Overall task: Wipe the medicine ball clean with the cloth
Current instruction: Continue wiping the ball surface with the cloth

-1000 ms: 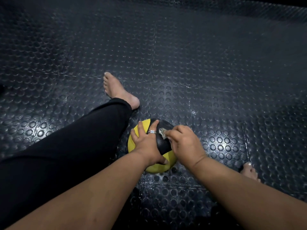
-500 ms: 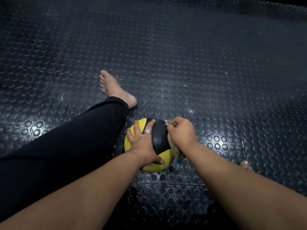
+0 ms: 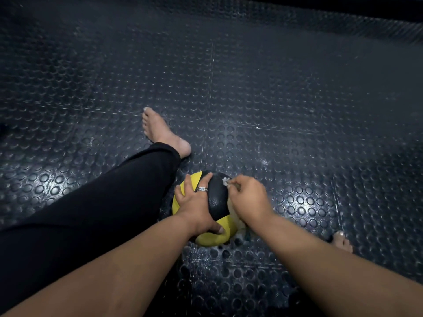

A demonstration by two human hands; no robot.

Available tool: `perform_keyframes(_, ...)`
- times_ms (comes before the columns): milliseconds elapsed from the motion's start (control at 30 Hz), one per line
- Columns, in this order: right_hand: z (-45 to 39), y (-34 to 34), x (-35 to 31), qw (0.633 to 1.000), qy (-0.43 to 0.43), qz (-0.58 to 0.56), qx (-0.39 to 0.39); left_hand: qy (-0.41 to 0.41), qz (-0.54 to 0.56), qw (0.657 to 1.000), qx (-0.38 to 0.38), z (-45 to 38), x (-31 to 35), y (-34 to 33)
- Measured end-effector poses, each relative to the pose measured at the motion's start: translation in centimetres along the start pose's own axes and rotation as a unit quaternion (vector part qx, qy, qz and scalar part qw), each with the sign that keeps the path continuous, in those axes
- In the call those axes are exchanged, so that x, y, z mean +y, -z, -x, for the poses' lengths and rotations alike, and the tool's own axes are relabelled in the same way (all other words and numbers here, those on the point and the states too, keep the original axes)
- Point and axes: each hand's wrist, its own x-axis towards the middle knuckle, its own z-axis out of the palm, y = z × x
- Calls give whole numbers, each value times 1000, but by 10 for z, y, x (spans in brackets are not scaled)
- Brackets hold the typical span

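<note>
A yellow and black medicine ball point(image 3: 217, 200) sits on the studded floor between my legs. My left hand point(image 3: 195, 203), with a ring on one finger, lies spread over the ball's left side, thumb along its near yellow part. My right hand point(image 3: 249, 197) grips a pale cloth point(image 3: 235, 219) against the ball's right side. A scrap of the cloth pokes out above my fingers, and the rest hangs below my palm, mostly hidden.
My left leg in black trousers point(image 3: 109, 202) stretches out left of the ball, its bare foot point(image 3: 161, 131) on the dark rubber floor point(image 3: 297, 110). Toes of my other foot point(image 3: 342, 241) show at the right. A dark wall edge runs along the top.
My right hand with the cloth slid from the top of the ball down its right side. My left hand kept its hold on the ball.
</note>
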Motion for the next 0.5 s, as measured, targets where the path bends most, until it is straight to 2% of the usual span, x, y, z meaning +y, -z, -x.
perform_keyframes(67, 11, -3, -4, 1000, 22, -1, 6, -1, 3, 1000, 0, 0, -1, -1)
perform_keyframes(233, -19, 7, 15, 995, -98, -10, -5, -7, -7, 1000, 4, 1, -1, -5)
perform_keyframes(400, 2, -5, 2, 997, -41, -64, -5, -5, 9, 1000, -3, -1, -4, 1)
perform_keyframes(500, -5, -4, 9, 997, -64, -44, 16, -2, 7, 1000, -4, -2, 0, -1)
